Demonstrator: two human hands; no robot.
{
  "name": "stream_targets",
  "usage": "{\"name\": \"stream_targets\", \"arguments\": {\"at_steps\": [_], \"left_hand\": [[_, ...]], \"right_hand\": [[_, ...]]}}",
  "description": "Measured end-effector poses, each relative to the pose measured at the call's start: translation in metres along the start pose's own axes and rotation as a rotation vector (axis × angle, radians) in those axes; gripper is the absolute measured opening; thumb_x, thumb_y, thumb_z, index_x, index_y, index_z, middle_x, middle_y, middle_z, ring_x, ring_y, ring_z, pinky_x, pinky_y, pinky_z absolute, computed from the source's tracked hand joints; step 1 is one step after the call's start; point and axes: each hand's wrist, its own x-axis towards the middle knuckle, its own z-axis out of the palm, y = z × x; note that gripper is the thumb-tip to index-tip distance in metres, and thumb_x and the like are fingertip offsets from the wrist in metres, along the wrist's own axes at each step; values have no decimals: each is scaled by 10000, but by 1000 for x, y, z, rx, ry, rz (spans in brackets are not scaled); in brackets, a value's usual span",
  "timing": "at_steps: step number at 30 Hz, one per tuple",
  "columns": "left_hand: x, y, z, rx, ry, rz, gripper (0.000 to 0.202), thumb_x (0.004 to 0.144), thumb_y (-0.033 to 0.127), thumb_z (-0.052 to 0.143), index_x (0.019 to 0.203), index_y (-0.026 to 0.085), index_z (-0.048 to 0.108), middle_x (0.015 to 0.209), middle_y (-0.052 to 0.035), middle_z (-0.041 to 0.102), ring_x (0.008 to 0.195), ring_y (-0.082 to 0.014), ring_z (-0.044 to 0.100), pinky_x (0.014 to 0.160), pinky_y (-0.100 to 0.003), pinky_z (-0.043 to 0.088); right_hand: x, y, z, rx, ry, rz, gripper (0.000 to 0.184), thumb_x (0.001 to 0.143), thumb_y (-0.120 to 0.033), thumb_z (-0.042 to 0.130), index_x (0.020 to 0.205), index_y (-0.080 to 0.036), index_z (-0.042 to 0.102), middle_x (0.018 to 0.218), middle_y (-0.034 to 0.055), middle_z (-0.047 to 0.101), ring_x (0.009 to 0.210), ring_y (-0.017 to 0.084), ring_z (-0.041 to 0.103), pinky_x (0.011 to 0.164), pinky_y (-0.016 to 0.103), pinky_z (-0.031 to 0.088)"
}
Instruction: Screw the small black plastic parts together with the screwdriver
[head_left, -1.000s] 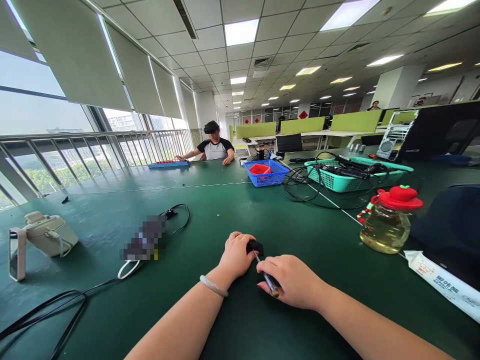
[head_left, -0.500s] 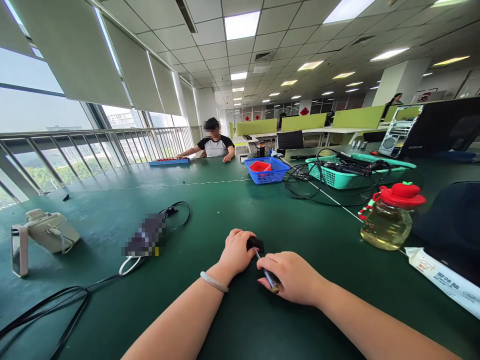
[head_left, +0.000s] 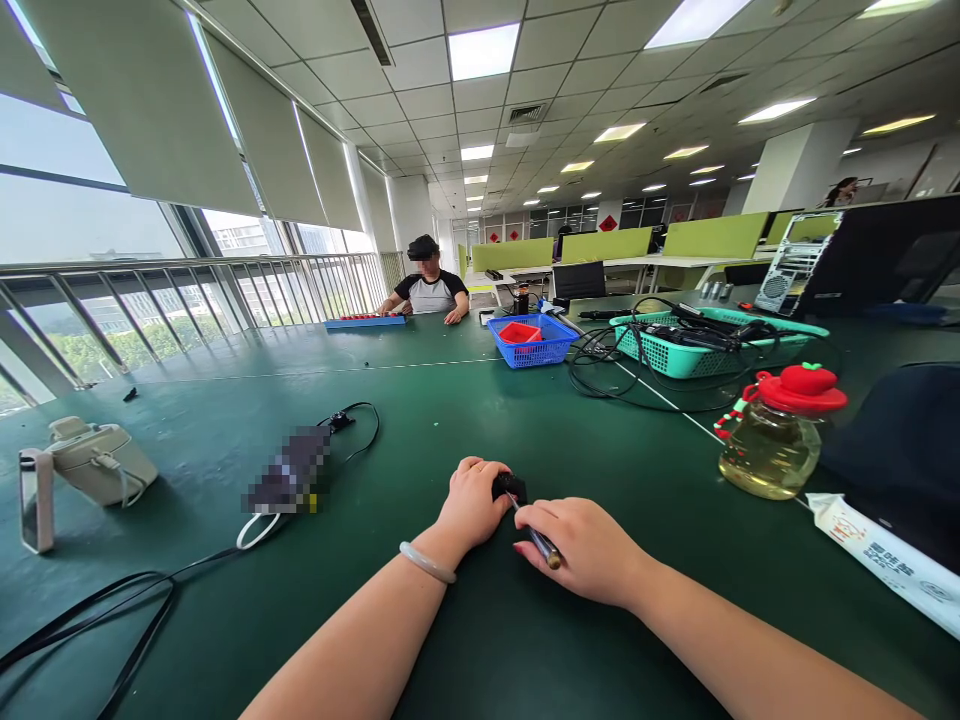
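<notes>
My left hand is closed round a small black part and steadies it on the green tabletop. What kind of part it is I cannot make out. A screwdriver with a dark handle and a thin metal shaft is gripped in my right hand. Its shaft points up and left, and the tip meets the black part; the exact contact is too small to tell. A pale bangle circles my left wrist.
A lanyard-like item and a beige case lie left. To the right stand a red-lidded jar and a white packet. Farther back are a blue basket, a green basket with cables, and a seated person.
My right hand and the screwdriver have shifted slightly, the handle end moving up a little. My left hand stays put. Across the table, the person's blue tray has moved right.
</notes>
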Motion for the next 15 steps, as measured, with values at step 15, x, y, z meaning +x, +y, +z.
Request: {"name": "stream_targets", "arguments": {"at_steps": [15], "left_hand": [[0,-1,0,4,-10,-5,325,800,235,624,1124,234,652,1167,-55,683,1278,-287,433,1093,-450,344]], "right_hand": [[0,-3,0,-71,-47,-7,109,860,-193,494,870,-212,601,776,0,642,599,133,526,595,284,316]]}}
